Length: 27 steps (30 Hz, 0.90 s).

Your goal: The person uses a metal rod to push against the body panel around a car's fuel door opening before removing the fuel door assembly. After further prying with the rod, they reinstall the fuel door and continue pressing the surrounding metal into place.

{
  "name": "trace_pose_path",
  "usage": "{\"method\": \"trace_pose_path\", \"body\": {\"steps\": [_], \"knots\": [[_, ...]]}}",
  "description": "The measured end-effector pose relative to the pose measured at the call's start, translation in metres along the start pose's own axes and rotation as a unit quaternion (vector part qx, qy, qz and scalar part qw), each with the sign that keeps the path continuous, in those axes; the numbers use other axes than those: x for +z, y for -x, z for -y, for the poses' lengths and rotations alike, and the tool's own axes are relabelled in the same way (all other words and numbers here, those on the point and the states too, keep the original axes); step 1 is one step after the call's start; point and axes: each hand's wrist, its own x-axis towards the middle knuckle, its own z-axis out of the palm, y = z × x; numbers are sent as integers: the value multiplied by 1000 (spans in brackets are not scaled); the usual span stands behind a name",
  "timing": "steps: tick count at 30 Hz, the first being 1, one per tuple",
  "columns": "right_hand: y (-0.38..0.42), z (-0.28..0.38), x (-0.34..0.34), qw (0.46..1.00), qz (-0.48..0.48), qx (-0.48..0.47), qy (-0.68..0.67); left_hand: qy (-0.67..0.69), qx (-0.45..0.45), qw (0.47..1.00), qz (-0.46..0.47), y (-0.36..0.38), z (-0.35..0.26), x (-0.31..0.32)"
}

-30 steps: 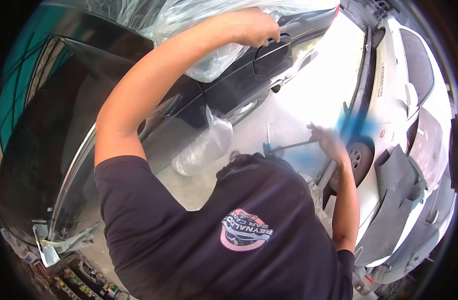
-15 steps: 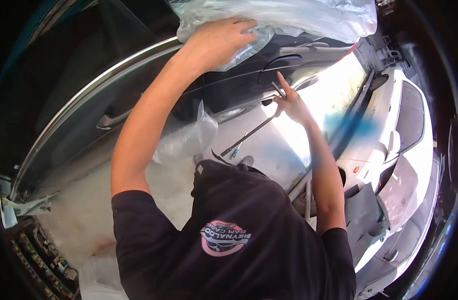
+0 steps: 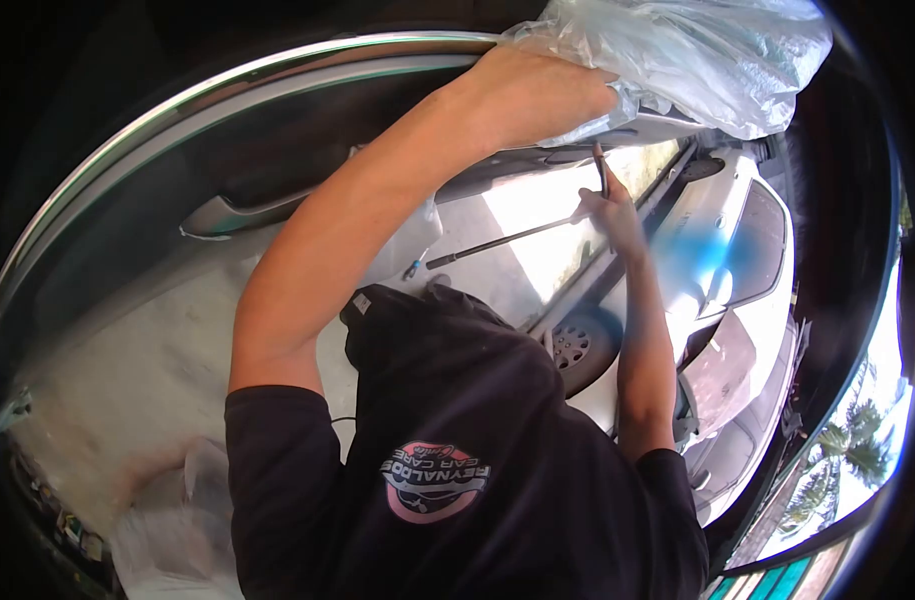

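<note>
The dark car [image 3: 267, 150] is most at risk, in this judgement: its paint could be scratched if the tool were swung toward the panel by a turn of the right wrist. The white car [image 3: 712, 208] opposite could be knocked if the right elbow were thrown outward. The crumpled plastic sheet [image 3: 677, 60], bunched at the far end of the dark car, could be torn or slid off by a sharp tug, since it looks thin and loose.

The sheet is touched by the left hand [image 3: 567, 100]; its fingers are curled and partly hidden by the film, so whether any is pinched cannot be told. By the right hand [image 3: 617, 212] a dark rod-like tool [image 3: 507, 238] is gripped, with one finger stretched out and the long end pointed back over the floor. A small blue-marked item [image 3: 412, 268] is seen on the floor just beside that end, where it could be trodden on.
</note>
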Motion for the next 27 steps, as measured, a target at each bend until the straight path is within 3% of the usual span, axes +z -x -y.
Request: {"method": "trace_pose_path", "body": {"steps": [17,23,25,27], "knots": [[0,10,-4,999,10,41,-4,66,-16,998,-2,-2,1,-4],[1,6,-7,998,0,68,-6,61,-31,997,41,-5,-4,-11],[7,15,-6,1000,4,25,-18,113,-120,983,78,-10,-11,-23],[5,4,-11,1000,-4,14,-21,75,-70,994,47,-5,-2,-2]]}}
